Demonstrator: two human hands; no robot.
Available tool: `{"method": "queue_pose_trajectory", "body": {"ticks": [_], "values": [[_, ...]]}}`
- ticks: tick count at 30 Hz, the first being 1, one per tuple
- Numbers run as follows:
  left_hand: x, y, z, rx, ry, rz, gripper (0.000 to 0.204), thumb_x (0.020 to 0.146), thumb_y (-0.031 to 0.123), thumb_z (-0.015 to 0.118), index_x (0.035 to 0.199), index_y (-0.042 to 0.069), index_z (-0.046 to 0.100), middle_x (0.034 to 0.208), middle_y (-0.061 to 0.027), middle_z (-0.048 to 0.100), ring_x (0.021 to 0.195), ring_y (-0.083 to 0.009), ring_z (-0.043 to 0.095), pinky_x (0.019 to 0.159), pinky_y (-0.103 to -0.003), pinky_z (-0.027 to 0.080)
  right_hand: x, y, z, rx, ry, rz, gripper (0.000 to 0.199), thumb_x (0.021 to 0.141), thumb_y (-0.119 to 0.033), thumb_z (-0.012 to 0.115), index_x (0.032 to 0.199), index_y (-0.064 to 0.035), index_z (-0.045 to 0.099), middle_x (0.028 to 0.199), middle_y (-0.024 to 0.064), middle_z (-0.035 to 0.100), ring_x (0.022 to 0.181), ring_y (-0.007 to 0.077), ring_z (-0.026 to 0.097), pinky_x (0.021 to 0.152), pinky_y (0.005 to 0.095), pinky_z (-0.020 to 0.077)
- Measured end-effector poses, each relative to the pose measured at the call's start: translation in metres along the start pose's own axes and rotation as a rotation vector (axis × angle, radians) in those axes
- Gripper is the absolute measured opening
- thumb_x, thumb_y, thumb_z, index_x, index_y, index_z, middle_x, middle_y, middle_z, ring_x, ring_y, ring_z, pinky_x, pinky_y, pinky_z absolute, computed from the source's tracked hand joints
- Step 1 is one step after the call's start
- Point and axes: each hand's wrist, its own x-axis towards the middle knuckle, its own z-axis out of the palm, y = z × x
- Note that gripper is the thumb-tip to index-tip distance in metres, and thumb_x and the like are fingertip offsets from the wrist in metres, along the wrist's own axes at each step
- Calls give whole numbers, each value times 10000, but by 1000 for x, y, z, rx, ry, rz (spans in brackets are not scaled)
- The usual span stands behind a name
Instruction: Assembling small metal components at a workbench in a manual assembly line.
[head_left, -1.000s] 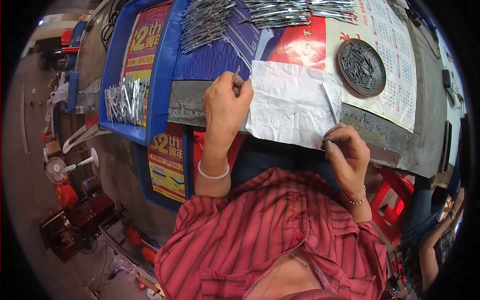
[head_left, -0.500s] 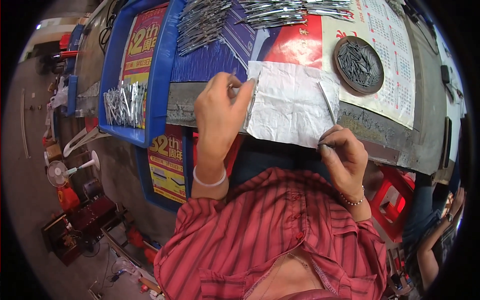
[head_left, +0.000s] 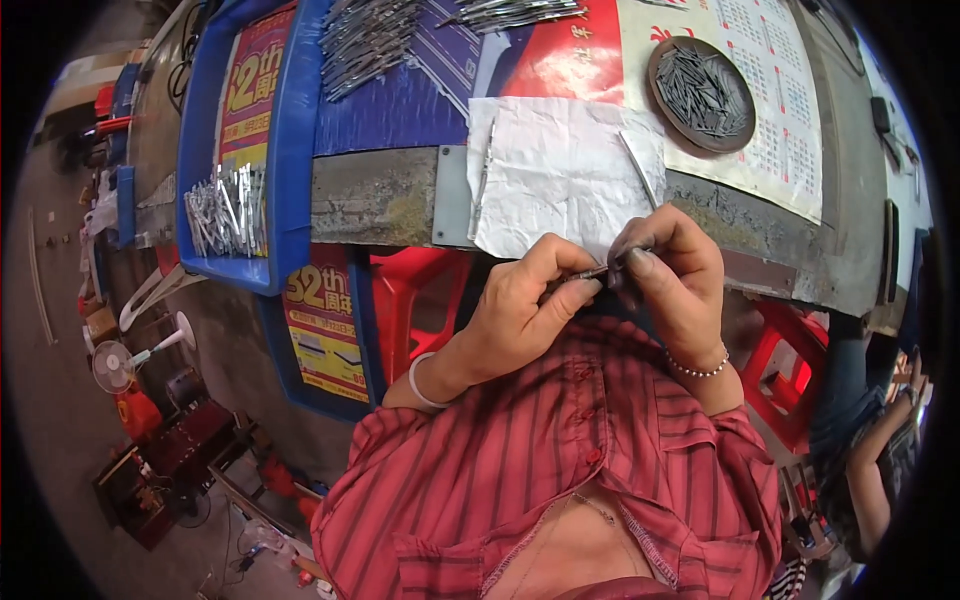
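Observation:
My two hands meet just off the table's front edge, in front of a crumpled white sheet [head_left: 560,175]. Pinched in the fingers of my left hand [head_left: 528,312] is a thin dark metal piece [head_left: 592,273] that points toward my right hand [head_left: 682,292]. The right fingertips are blackened and pressed together around its other end, which they hide. On the sheet lie a slim silver rod [head_left: 637,168] on the right and another slender metal piece [head_left: 486,165] along the left edge. A round brown dish [head_left: 745,130] behind my right hand holds many short dark metal pins [head_left: 700,92].
Piles of slim metal pieces [head_left: 365,40] lie at the table's back. On the left, a blue tray [head_left: 295,130] holds more silver pieces [head_left: 228,212]. Red stools [head_left: 785,375] stand below the table. Another person's arm [head_left: 872,480] shows at far right.
My left hand has come from the sheet's left edge, right and toward me, to meet my right hand. The right hand stays near the sheet's front. The whole view has shifted slightly.

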Motion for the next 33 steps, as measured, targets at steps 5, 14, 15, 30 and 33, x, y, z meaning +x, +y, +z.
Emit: {"method": "queue_pose_trajectory", "body": {"ticks": [5,14,15,30,33], "values": [[2,-5,4,-93,-6,33,124,930,92,558,1001,-1,517,753,-46,643,621,-51,547,551,-189,441,-2,-1,-2,25,0,23,100,918,-95,564,914,-7,519,774,36,585,605,49,485,535,185,385],[1,-5,5,-106,-49,15,122,926,82,567,997,-5,519,778,-45,658,607,-37,541,539,-177,432,0,-4,-5,35,-28,68,129,916,-112,573,879,-7,507,746,29,568,583,46,483,518,187,380],[1,-6,5,-108,-53,7,120,926,79,567,997,-4,518,775,-44,659,598,-37,538,530,-176,429,1,-4,-6,30,-36,75,131,914,-111,574,873,-7,505,741,28,566,576,45,481,511,187,378],[2,1,13,190,92,177,120,875,80,635,954,4,586,694,-61,635,545,-113,611,495,-237,469,-13,-3,-3,-336,86,-16,92,897,-71,581,890,3,527,703,7,571,562,30,489,493,178,384],[5,7,12,255,104,200,127,857,74,655,940,6,587,696,-76,634,560,-139,625,500,-255,472,-16,-2,-3,-205,123,-41,90,919,-67,558,945,12,523,774,38,591,598,35,505,521,173,401]]}}
